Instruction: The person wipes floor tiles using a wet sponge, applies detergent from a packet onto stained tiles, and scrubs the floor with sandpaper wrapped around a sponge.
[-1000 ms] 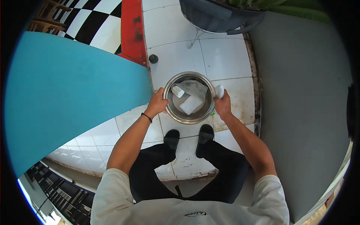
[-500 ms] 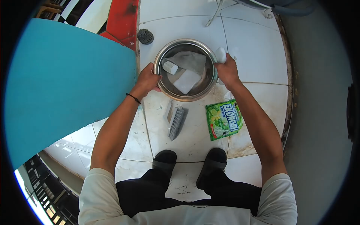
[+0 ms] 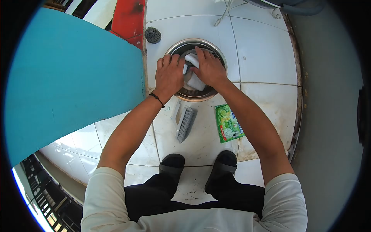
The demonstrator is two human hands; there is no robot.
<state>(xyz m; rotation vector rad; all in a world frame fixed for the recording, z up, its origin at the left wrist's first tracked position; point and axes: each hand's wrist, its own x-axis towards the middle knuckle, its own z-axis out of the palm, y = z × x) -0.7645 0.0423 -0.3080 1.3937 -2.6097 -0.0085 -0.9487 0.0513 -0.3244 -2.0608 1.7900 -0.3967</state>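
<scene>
A round metal basin (image 3: 192, 99) stands on the tiles in front of me, with both hands reaching over it. My left hand (image 3: 170, 76) curls over its left side, closed at a small white block (image 3: 185, 69) whose edge shows beside the fingers. Over the basin's right half, my right hand (image 3: 211, 69) pinches a white elongated piece (image 3: 192, 59) between thumb and fingers. Below its thumb lies a white square pad (image 3: 196, 82) inside the basin. The grey cloth in there is mostly hidden by my hands.
A scrub brush with grey bristles (image 3: 187, 124) and a green Ekonomi packet (image 3: 228, 123) lie nearer my feet. Beyond the basin sits a dark round scourer (image 3: 153, 35). A blue-painted wall (image 3: 77, 85) borders the left, a grey wall (image 3: 328, 96) the right.
Both hands have left the basin's rim and moved inward over its inside. The white piece beside the right hand is now above the basin. My view has shifted slightly.
</scene>
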